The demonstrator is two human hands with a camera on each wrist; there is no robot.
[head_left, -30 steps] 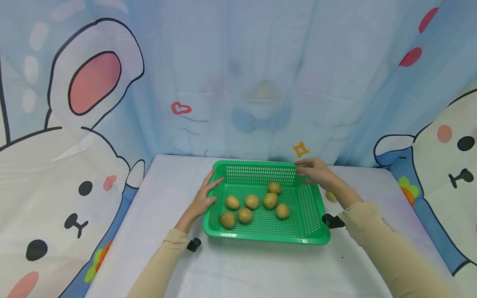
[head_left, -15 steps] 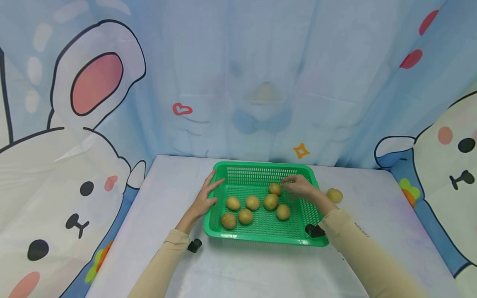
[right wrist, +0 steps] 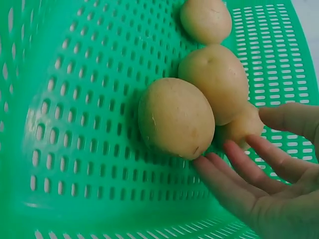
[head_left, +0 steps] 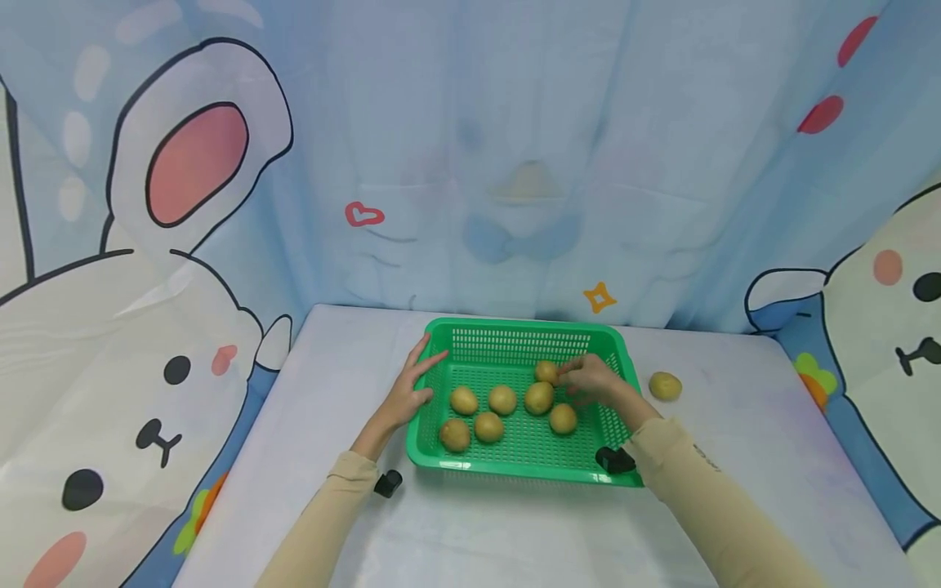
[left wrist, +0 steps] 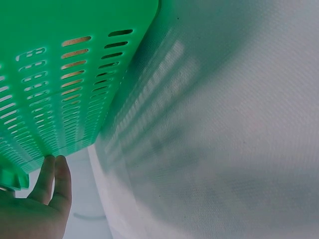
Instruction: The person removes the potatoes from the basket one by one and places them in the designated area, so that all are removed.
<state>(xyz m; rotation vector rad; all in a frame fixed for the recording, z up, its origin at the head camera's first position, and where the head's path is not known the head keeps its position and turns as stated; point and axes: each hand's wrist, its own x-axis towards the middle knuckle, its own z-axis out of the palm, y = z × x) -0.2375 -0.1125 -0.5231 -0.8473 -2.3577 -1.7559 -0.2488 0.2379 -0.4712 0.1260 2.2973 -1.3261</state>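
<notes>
A green plastic basket with slotted walls holds several yellow-brown potatoes. My left hand rests at its left rim with fingers spread. In the left wrist view two straight fingers of that hand touch the outer wall. Inside the basket, my right hand reaches to the potato nearest the back. In the right wrist view its thumb and index finger lie at the edge of that potato, not closed round it. Another fingertip is close to or touching a nearer potato; contact is unclear.
One potato lies outside the basket, to its right on the white tablecloth. A blue cartoon-printed curtain hangs behind the table and along its sides.
My right hand has moved left and down from above the basket's back right corner to the back potato. The potato outside has come into full view. The left hand stays at the rim.
</notes>
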